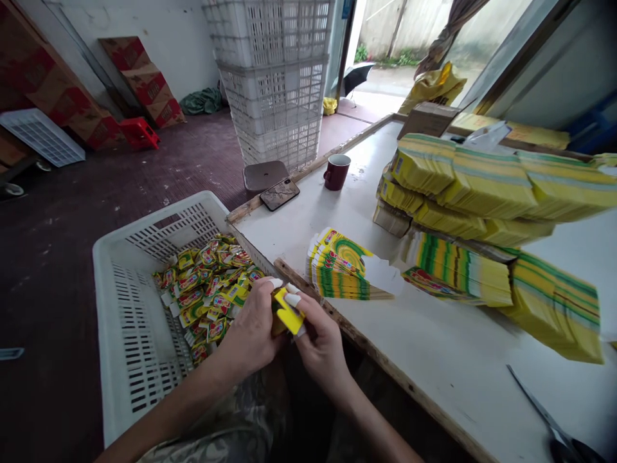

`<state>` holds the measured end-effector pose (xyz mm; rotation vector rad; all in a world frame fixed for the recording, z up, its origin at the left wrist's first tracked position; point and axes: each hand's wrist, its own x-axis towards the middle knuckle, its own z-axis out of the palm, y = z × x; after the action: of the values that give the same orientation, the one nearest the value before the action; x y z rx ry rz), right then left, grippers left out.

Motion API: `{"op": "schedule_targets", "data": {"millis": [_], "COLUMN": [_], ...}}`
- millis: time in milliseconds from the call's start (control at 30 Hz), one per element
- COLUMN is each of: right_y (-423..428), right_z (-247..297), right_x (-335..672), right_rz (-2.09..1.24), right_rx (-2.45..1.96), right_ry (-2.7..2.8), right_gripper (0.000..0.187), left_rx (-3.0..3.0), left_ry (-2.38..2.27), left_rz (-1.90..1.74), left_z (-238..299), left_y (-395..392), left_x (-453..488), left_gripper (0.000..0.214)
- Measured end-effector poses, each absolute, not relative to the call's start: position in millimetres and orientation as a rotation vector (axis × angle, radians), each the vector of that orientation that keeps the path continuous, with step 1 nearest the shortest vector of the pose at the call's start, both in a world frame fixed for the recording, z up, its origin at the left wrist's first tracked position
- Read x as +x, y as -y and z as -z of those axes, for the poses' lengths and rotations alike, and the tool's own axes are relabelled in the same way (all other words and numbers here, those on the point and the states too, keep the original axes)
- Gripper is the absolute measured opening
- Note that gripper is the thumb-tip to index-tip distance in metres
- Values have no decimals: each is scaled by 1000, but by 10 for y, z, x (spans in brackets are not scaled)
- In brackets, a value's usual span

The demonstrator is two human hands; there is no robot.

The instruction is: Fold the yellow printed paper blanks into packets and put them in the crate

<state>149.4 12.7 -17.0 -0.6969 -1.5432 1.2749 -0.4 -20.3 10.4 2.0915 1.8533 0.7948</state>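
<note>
A small yellow cardboard box [290, 319] is held between my two hands, over my lap at the table's edge. My left hand [258, 321] grips its left side, fingers closed round it. My right hand [319, 328] pinches it from the right, thumb on a yellow flap. White covers sit on some fingertips. Just beyond my hands, a fanned pile of flat printed cartons [342, 263] lies on the white table [385, 341]. On the left, a white plastic crate [113, 308] holds many small yellow-green boxes [212, 289].
Bundled flat cartons [482, 180] are stacked on the right. A maroon mug [337, 172] and a phone [280, 194] stand and lie near the far edge. Scissors [549, 418] lie at the lower right. Tall stacked crates [277, 83] and a brown stool [264, 175] stand beyond the table.
</note>
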Motion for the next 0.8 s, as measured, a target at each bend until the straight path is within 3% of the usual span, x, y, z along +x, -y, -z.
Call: {"op": "schedule_targets", "data": {"millis": [100, 200, 300, 400, 533, 800], "right_y": [-201, -240, -310, -451, -570, -331], "right_z": [230, 247, 180, 36, -117, 73], "right_x": [1557, 1638, 1721, 1842, 1971, 1831], "right_rz": [-1340, -1228, -1127, -1162, -1208, -1104], "right_rx": [-724, -714, -706, -627, -482, -667], "right_ry": [1409, 1657, 1897, 2048, 2227, 2113], "right_gripper": [39, 46, 35, 24, 29, 27], "left_rx": [2132, 2148, 2195, 2191, 2210, 2132], "left_ry": [-1938, -1893, -1882, -1907, -1899, -1914], "left_rz": [-688, -660, -679, -679, -680, -707], "left_z": [-207, -279, -275, -251, -258, -270], "left_y": [181, 176, 190, 202, 201, 225], "left_x": [-27, -24, -15, -18, -17, -2], "left_gripper": [55, 48, 45, 50, 53, 58]}}
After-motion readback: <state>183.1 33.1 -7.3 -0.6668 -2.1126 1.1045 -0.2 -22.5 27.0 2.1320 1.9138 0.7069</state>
